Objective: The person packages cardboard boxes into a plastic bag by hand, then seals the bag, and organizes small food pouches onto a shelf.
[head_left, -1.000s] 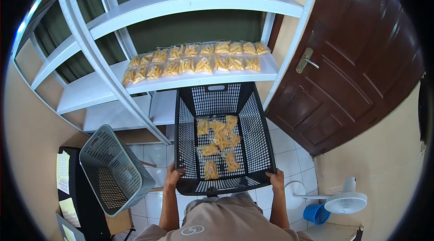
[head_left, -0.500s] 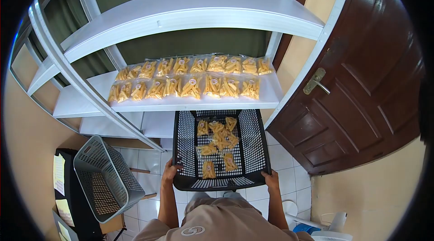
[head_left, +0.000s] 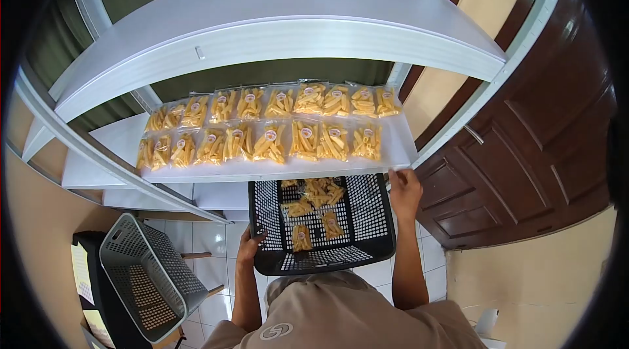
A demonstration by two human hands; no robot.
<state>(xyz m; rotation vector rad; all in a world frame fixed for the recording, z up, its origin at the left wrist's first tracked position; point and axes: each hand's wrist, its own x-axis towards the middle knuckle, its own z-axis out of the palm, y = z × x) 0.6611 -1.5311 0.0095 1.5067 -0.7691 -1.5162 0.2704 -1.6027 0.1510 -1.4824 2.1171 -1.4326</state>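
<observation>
A black plastic basket (head_left: 359, 252) is held in front of my body, just below the shelf edge, with several small bags of yellow snack sticks (head_left: 302, 237) lying in it. My left hand (head_left: 247, 245) is closed around the basket's left side near the front corner. Beside the basket's far right corner, my right hand (head_left: 405, 193) is raised to the right front edge of the shelf (head_left: 275, 173). Its fingers are bent together, and whether they grip the edge is hidden. Two rows of labelled snack bags (head_left: 269, 144) stand on that shelf.
An upper white shelf (head_left: 282, 5) spans above the bags. On the left, a grey plastic basket (head_left: 154, 280) stands on a wooden support over the tiled floor. A brown door (head_left: 517, 172) stands at the right, near the metal shelf post.
My right hand has left the basket's front right corner and moved up to the shelf edge. The view has come closer to the shelf, which now covers the basket's far end more.
</observation>
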